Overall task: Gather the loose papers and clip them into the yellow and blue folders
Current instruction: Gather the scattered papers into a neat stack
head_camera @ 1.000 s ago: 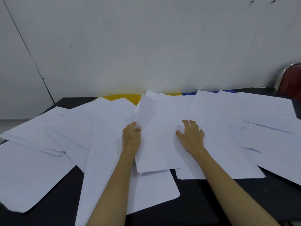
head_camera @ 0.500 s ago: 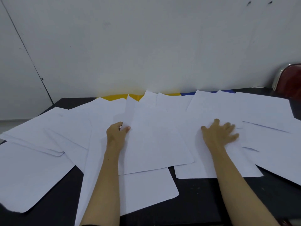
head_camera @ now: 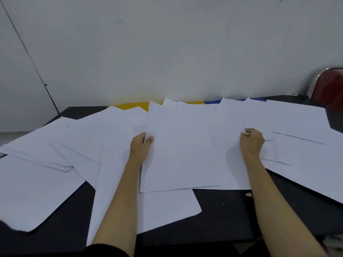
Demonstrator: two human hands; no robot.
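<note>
White loose papers [head_camera: 55, 145] are spread in overlapping layers across nearly the whole black worktop [head_camera: 222, 216], from the far left to the far right. At the far edge, against the wall, strips of the yellow folder [head_camera: 130, 105] and the blue folder [head_camera: 213, 102] are seen, mostly buried under sheets. A small gathered stack [head_camera: 180, 154] at the centre is gripped at its left edge by the left hand [head_camera: 140, 147], thumb on top and fingers underneath. The right hand [head_camera: 251, 143] is curled, and a sheet edge just right of the stack appears to be pinched between thumb and fingertips. The sheets are judged to be light, thin and floppy, likely to slide over one another and to crease if grabbed mid-page. Hold is best taken at an edge or corner, with the stack supported from below and its edges squared before clipping. A red chair [head_camera: 330, 86] is seen at the far right.
</note>
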